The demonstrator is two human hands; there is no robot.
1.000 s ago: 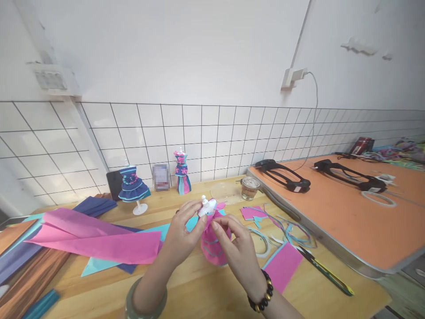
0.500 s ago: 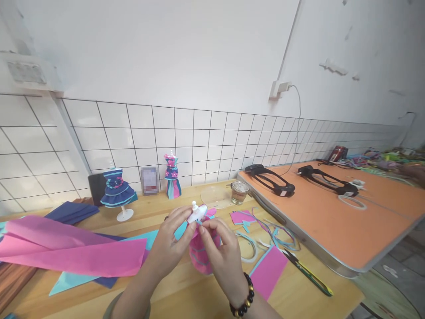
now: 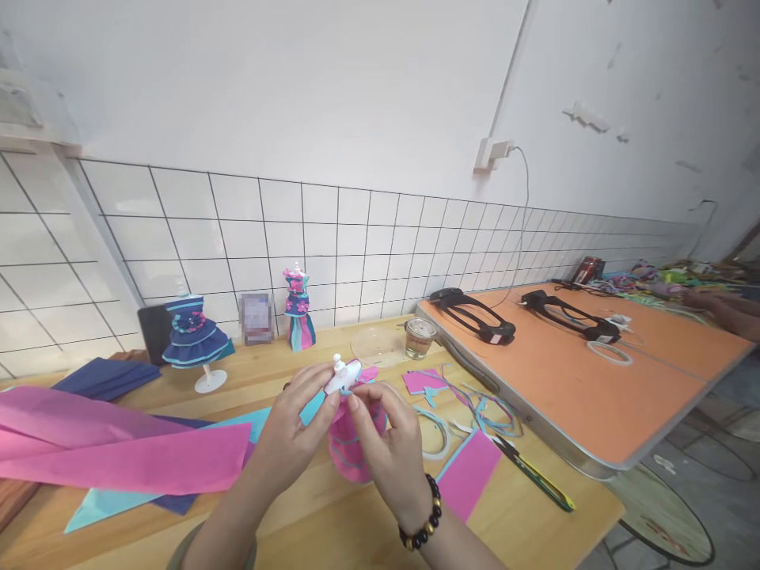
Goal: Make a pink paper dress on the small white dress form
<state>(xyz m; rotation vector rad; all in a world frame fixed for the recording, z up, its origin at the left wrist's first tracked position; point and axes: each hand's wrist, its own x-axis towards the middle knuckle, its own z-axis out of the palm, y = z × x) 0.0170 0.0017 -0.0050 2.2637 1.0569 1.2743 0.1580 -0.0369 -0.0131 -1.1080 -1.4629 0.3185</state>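
Since the earlier frames the view has swung to the right, bringing more of a round stool [image 3: 659,511] into sight, while both hands stay at work on the same small figure. That figure, a miniature white dress form [image 3: 343,377] in a bright pink dress with light-blue trim [image 3: 347,455], is between the hands over the pale wooden table [image 3: 290,530]; whether its base touches the wood is hidden.

Fingers and thumb of the left hand [image 3: 304,418] grip the form at its shoulders. Close beside it, the right hand [image 3: 389,431] — a black-and-gold bead bracelet [image 3: 421,524] at its wrist — pinches the dress near its top edge, though the exact fold between its fingertips is concealed.

To the left lie long pink cloth strips [image 3: 148,459]; behind stand a tiered navy dress on a stand [image 3: 193,344] and a smaller multicoloured one [image 3: 298,309]. To the right are a white tape ring [image 3: 439,453], a pink cloth rectangle [image 3: 472,479] and a yellow-and-green cutter [image 3: 543,479].
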